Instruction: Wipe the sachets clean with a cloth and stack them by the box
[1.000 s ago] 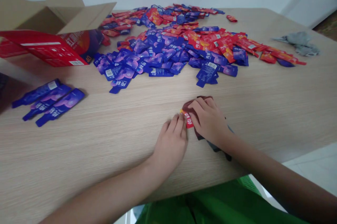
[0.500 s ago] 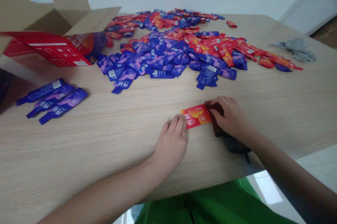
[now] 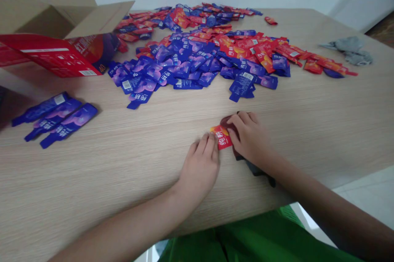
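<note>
A red sachet (image 3: 224, 141) with orange fruit and white characters lies flat on the table in front of me. The fingertips of my left hand (image 3: 201, 161) are pressed together and hold down its left end. My right hand (image 3: 249, 135) is closed on a dark brown cloth (image 3: 228, 121), which covers the right part of the sachet. A dark grey piece (image 3: 259, 170) of fabric trails from under my right wrist. The left thumb is hidden.
Blue and red sachets (image 3: 191, 61) lie in a broad heap beyond my hands. Several blue sachets (image 3: 69, 124) lie side by side at left, before an open red cardboard box (image 3: 58, 55). Grey crumpled gloves or cloth (image 3: 351, 48) rest at far right.
My right hand has slid the brown cloth leftward along the red sachet, covering more of it. My left hand stays at the sachet's left end. The view has shifted slightly.
</note>
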Demonstrator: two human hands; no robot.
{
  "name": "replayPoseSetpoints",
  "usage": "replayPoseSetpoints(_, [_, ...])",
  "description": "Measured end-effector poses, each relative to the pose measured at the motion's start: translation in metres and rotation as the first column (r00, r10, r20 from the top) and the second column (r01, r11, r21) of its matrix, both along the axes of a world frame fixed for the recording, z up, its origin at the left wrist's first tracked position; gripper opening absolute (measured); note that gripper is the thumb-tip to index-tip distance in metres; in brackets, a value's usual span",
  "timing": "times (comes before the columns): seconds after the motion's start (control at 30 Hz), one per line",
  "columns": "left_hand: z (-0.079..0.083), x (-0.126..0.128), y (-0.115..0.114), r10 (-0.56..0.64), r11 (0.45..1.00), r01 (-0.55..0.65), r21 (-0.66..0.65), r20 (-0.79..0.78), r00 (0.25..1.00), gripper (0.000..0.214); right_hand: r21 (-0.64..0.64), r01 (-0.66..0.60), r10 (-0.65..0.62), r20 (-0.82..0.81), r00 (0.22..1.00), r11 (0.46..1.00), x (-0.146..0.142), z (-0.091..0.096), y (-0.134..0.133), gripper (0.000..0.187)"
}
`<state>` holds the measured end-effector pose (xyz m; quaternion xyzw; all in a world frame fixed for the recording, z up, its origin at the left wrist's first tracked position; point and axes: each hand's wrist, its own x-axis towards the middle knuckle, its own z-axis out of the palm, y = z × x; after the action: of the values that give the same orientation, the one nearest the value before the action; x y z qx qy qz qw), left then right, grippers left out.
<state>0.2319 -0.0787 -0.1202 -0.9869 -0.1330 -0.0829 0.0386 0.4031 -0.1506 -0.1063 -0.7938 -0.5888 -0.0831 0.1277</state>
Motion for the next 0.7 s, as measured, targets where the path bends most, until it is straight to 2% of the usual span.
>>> replayPoseSetpoints(0.17, [0.001,0.000,0.000,-0.007,1.000,0.007,0.000,0.000,1.000,0.044,0.036,0.041,-0.041,-0.005,0.999,0.999,0.031,-0.009,-0.019,0.012])
replayPoseSetpoints(0.33, [0.000,0.000,0.000,-0.001,1.000,0.001,-0.012,-0.007,1.000,0.044,0.026,0.094,-0.092,-0.041,0.995,0.995,0.038,-0.006,-0.023,0.011])
replayPoseSetpoints(0.43, [-0.001,0.000,0.000,-0.009,1.000,0.009,-0.004,0.001,1.000,0.043,0.093,0.080,-0.070,-0.107,0.992,0.992,0.027,0.005,-0.015,0.009])
replayPoseSetpoints(0.53, [-0.002,0.000,0.000,-0.012,1.000,0.012,0.012,0.012,1.000,0.040,0.167,-0.023,0.048,-0.148,0.988,0.986,0.003,0.014,-0.001,0.008])
replayPoseSetpoints(0.6, [-0.002,-0.001,0.001,-0.014,1.000,0.014,0.014,0.018,1.000,0.038,0.127,-0.086,0.103,-0.131,0.986,0.988,-0.014,0.014,0.008,0.009])
replayPoseSetpoints(0.7, [-0.001,-0.002,0.002,-0.022,1.000,0.022,0.002,0.013,1.000,0.039,0.021,-0.082,0.083,-0.038,0.996,0.996,-0.027,0.009,0.015,0.012])
